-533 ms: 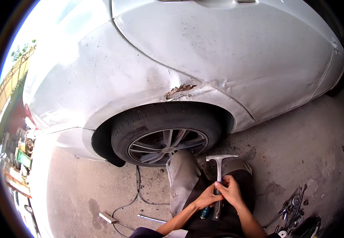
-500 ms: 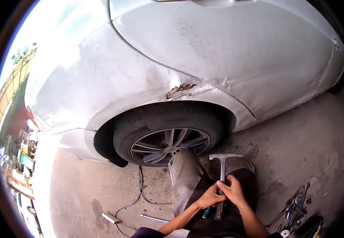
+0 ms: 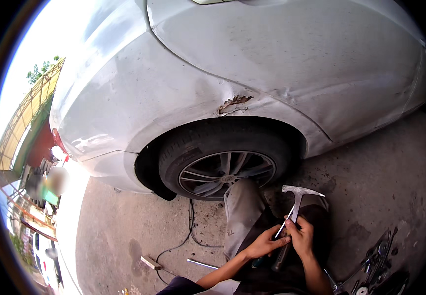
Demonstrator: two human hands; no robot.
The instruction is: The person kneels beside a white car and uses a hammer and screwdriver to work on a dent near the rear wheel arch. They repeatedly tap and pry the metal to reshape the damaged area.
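A pointed-head hammer (image 3: 297,196) stands over my lap, its head up and its dark grip slanting down toward me. My right hand (image 3: 301,238) is closed round its metal shaft. Closed beside it, my left hand (image 3: 267,244) holds a screwdriver (image 3: 257,262) whose teal handle end shows below the palm. A thin bright shaft rises from between the hands, close along the hammer's shaft. Ahead is a pale silver car's wheel (image 3: 228,172). Above its arch, the body panel (image 3: 183,91) has a jagged, rusty hole (image 3: 234,102) with dented metal around it.
Wrenches and other metal tools (image 3: 378,263) lie on the concrete floor (image 3: 109,221) at the lower right. Left of my legs are a black cable (image 3: 190,228), a pale block (image 3: 150,262) and a metal rod (image 3: 202,264). My knee (image 3: 245,196) is close to the wheel.
The hammer's head has turned, its pointed end now angling down to the right. A thin shaft now shows beside the hammer. The whole view has shifted, moving the car rightward in the picture.
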